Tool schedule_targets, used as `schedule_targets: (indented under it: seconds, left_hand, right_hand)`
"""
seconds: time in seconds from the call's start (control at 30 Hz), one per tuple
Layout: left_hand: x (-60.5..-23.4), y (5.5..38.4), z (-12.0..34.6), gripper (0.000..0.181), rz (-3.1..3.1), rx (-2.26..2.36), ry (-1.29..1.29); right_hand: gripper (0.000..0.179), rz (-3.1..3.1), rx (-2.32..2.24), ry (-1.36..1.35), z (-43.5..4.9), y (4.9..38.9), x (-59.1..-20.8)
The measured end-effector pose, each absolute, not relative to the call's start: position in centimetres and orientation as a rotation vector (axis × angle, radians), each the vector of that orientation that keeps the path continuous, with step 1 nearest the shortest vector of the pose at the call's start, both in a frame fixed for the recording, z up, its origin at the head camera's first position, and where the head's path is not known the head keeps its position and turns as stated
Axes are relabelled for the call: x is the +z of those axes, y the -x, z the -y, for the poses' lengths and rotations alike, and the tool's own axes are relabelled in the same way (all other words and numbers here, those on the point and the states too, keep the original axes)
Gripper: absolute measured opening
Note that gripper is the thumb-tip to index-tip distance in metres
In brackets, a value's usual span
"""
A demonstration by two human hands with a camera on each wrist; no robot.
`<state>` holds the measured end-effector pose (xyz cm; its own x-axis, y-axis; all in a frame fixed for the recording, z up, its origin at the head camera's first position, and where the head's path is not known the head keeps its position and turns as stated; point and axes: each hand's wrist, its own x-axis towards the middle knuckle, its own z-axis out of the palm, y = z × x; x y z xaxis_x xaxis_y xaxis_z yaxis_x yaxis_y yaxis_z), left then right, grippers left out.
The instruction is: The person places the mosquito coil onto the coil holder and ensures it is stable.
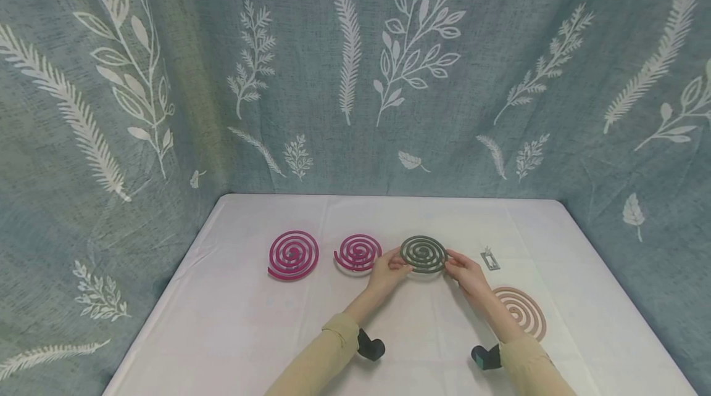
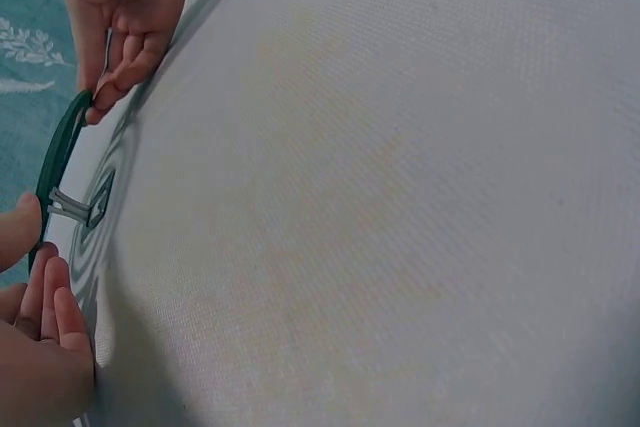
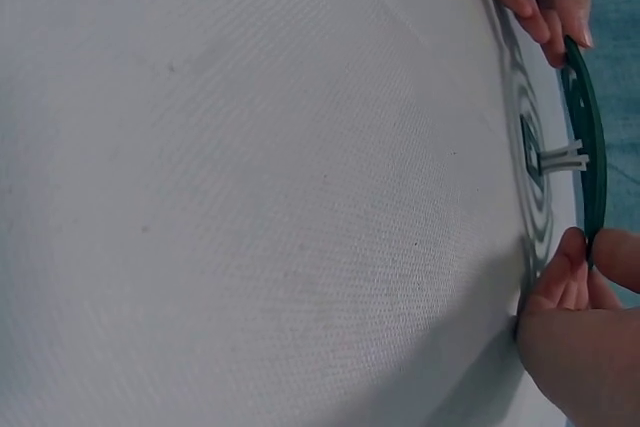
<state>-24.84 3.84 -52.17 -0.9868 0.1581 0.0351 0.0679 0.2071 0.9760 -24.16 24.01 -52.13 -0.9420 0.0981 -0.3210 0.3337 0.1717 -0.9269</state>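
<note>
A dark green mosquito coil (image 1: 423, 253) is held level above the white table. My left hand (image 1: 386, 271) pinches its left edge between thumb and fingers, while my right hand (image 1: 469, 276) pinches the opposite edge. Under the coil's middle, a small metal coil stand (image 2: 72, 205) rises from the table, its prongs right at the coil's underside in the right wrist view. The coil's spiral shadow falls around the stand's base. Close to my left hand is a magenta mosquito coil (image 1: 358, 252), raised over its own shadow.
Another magenta coil (image 1: 293, 253) sits farther left. To the right is a second metal stand (image 1: 490, 259), and a tan coil (image 1: 514, 314) lies partly behind my right forearm. A leaf-patterned curtain (image 1: 355, 155) borders the table (image 1: 222, 334) at the back and sides.
</note>
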Motion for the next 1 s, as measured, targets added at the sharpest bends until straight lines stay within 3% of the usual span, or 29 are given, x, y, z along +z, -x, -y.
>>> schedule_targets:
  seconds: [1.0]
  left_hand:
    - [-52.25,25.04,-3.83,0.058,-2.311,1.96,-0.191]
  right_hand:
    - [0.049,-2.203,-1.914,-0.435,-24.13,24.16,-51.8]
